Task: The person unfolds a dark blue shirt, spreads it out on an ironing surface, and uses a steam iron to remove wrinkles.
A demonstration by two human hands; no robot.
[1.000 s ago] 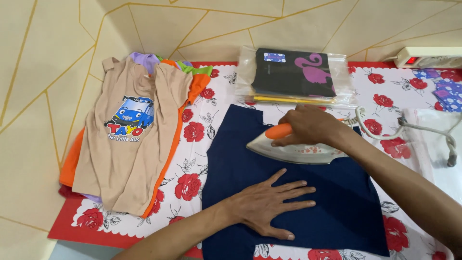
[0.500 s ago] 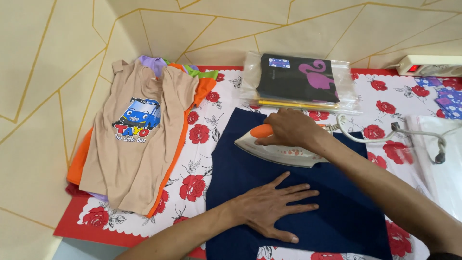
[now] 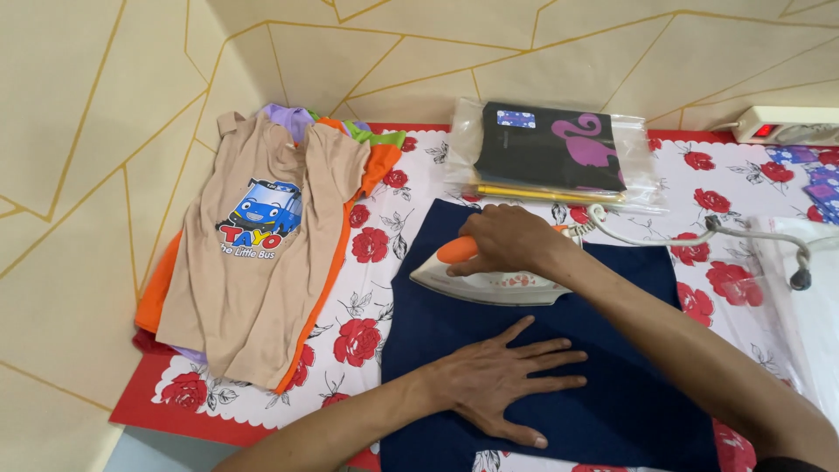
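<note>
Leftmost, a pile of small shirts (image 3: 262, 262) is lying on the rose-printed cloth (image 3: 376, 288), with a beige one bearing a blue cartoon bus on top and orange, purple and green ones showing at its edges. Just right of the pile, a navy garment (image 3: 612, 411) is spreading flat across the cloth. The left hand (image 3: 502, 380) is pressing down on this garment, palm flat and fingers spread wide, gripping nothing. Just above it, the right hand (image 3: 507, 240) is closing fully around the orange handle of a white iron (image 3: 489, 284), which is sitting on the garment's upper part with its pointed nose facing left. Behind the iron, a clear plastic packet (image 3: 551, 153) holding a black item with a pink bird shape is lying near the wall. A grey cord (image 3: 699, 232) is trailing rightward from the iron, and a white power strip (image 3: 786, 125) with a red switch is sitting in the far right corner.
</note>
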